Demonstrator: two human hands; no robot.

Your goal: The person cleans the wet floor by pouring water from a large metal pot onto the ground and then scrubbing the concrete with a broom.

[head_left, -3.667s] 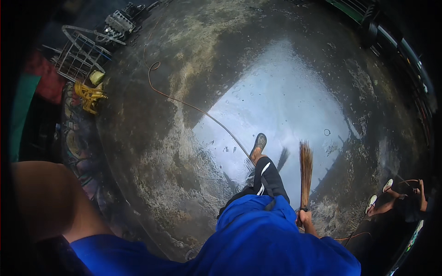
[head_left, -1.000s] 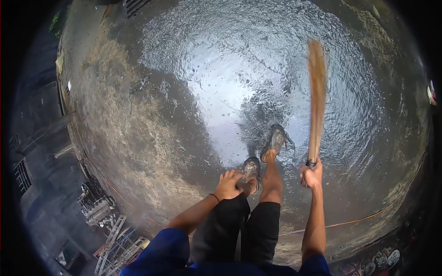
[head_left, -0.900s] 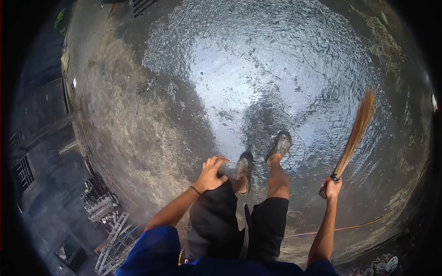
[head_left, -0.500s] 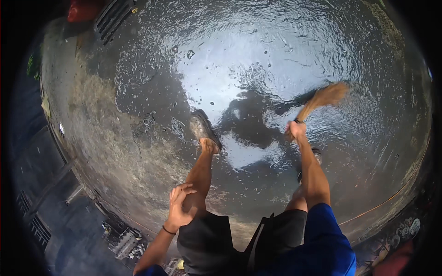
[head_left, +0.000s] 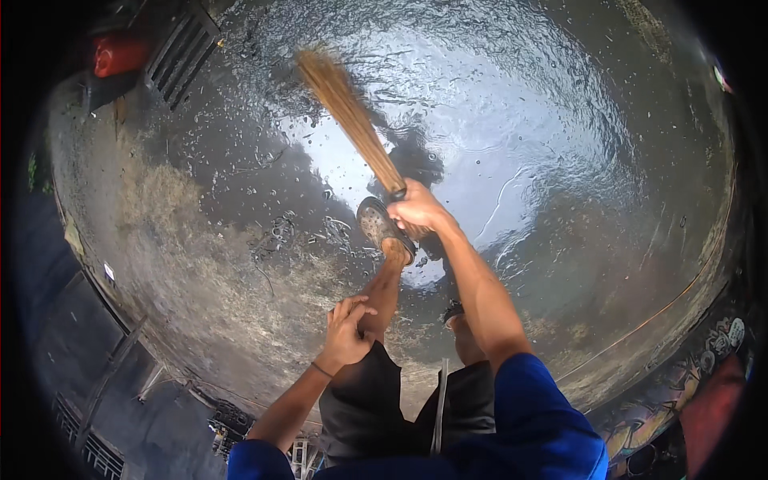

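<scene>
A straw-coloured stick broom (head_left: 350, 112) stretches from my right hand (head_left: 418, 210) toward the upper left, its bristle ends spread and blurred over the wet floor. The fingers of that hand are wrapped round the dark-bound end of the broom. My left hand (head_left: 350, 334) is beside my left knee, fingers apart and bent, holding nothing; a thin dark band circles its wrist. Shiny water (head_left: 512, 120) covers much of the concrete floor around the broom. My left shoe (head_left: 376, 224), a perforated clog, stands just left of the right hand.
A slatted dark grate (head_left: 182, 56) and a red container (head_left: 120, 56) are at the upper left. Drier, stained concrete (head_left: 176, 232) lies to the left. An orange cord (head_left: 640, 328) runs along the right edge. Graffiti and a red shape (head_left: 712, 416) show at the lower right.
The broom has swung from the right across to the upper left with my right hand. My left hand has shifted slightly right and stays free. The view has shifted a little.
</scene>
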